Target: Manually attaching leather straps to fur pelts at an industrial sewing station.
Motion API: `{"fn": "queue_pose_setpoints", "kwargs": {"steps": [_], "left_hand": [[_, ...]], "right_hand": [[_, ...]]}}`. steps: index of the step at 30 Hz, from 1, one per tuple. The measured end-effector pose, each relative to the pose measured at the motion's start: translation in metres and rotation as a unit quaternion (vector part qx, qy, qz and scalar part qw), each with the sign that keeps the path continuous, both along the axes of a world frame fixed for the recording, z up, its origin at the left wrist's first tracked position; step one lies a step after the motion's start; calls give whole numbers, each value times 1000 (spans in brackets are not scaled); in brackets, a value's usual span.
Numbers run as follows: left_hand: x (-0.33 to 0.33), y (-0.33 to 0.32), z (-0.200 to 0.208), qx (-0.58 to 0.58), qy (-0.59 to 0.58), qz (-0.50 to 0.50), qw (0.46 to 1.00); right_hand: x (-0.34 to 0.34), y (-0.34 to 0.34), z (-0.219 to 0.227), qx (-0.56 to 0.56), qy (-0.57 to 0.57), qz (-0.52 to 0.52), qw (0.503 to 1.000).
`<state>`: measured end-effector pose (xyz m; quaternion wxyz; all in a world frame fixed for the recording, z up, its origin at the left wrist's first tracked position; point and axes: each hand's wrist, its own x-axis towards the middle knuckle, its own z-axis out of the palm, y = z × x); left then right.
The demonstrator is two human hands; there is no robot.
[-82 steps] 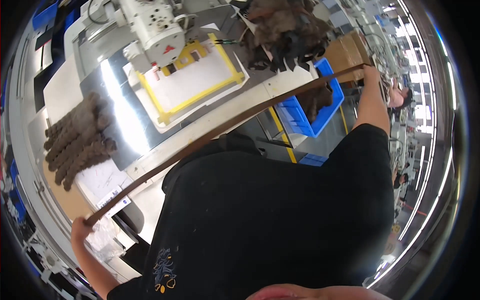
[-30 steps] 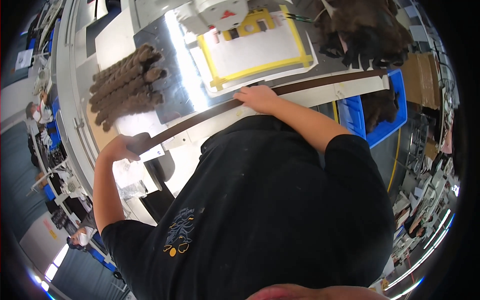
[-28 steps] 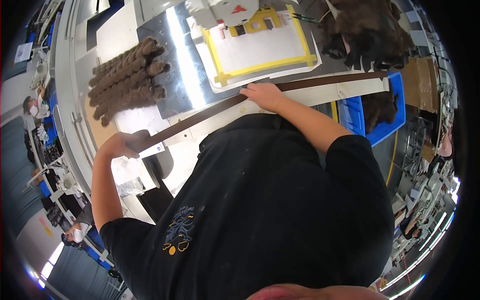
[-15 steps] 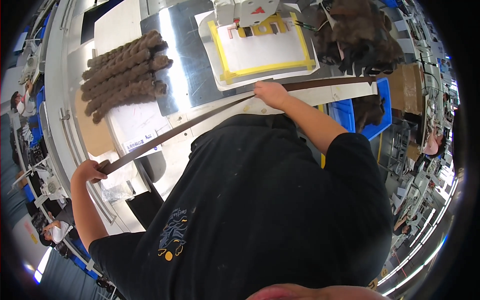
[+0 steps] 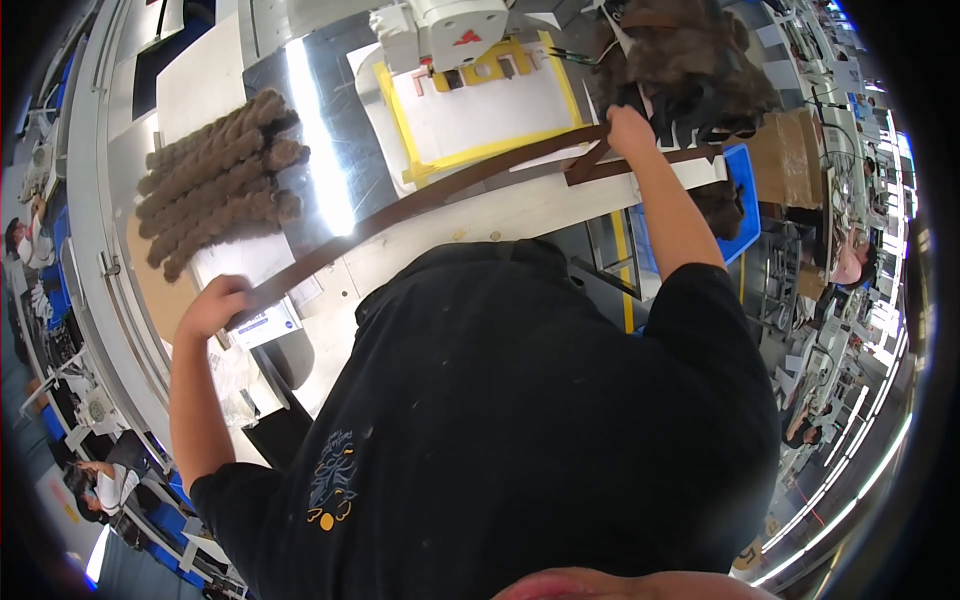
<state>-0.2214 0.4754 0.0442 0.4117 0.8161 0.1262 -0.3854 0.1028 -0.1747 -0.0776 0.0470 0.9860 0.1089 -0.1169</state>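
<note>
A long brown strip runs between my two hands, slanting up from left to right. My left hand is closed on its left end, beside the white printed paper on the table. At the far right my right hand grips the strip next to a heap of brown furry pieces. Beyond that grip the strip folds back and down to the table's front edge, where another stretch of it lies. The strip passes in front of a white sheet framed with yellow tape, under a white sewing machine head.
Several brown fluffy twisted rolls lie at the left on the table. A blue bin with brown fur stands at the right below the table edge, beside a cardboard box. Other people sit at machines on both sides.
My right hand has moved right and away from me along the strip, to the fur heap. My left hand has come slightly right and farther forward. The view has shifted a little.
</note>
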Motion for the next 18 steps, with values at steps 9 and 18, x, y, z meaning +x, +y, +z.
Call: {"fn": "queue_pose_setpoints", "kwargs": {"steps": [9, 18], "left_hand": [[84, -140, -5, 62, 33, 25, 997], [16, -181, -66, -267, 63, 407, 871]], "right_hand": [[92, 71, -47, 111, -131, 20, 985], [44, 79, -23, 222, -135, 14, 966]]}}
